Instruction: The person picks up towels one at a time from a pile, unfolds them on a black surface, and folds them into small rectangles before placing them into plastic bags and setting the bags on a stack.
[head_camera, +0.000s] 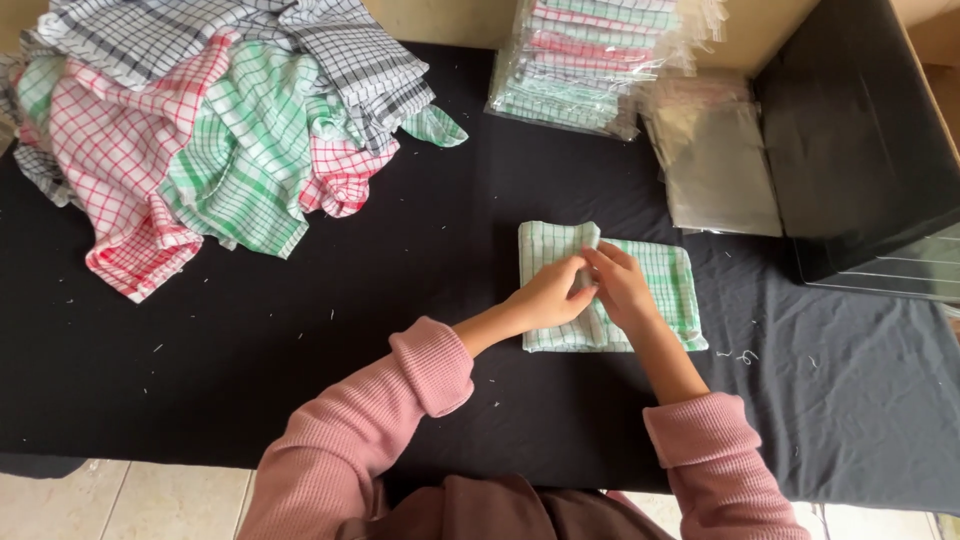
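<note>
Centrally, the left hand (548, 297) and right hand (620, 285) are meeting, fingers pinching a fold of the green checked cloth (606, 288) lying on the black table (300, 330). Folding seems midway; pressing it flat likely comes after. Far right, clear bags (580, 60) are holding folded cloths; far left, loose cloths (220, 130) are piling.

- Folded cloth (655, 275): green-and-white check.
- Cloth pile (215, 120): red-and-white, green-and-white and grey-and-white checks.
- Table cover (300, 330): plain black, flecked with pale lint.
- Sleeves (400, 400): dusty pink, ribbed.
- Bagged cloths (585, 60): green and red checks under clear plastic.
- Floor tiles (120, 500): beige.
</note>
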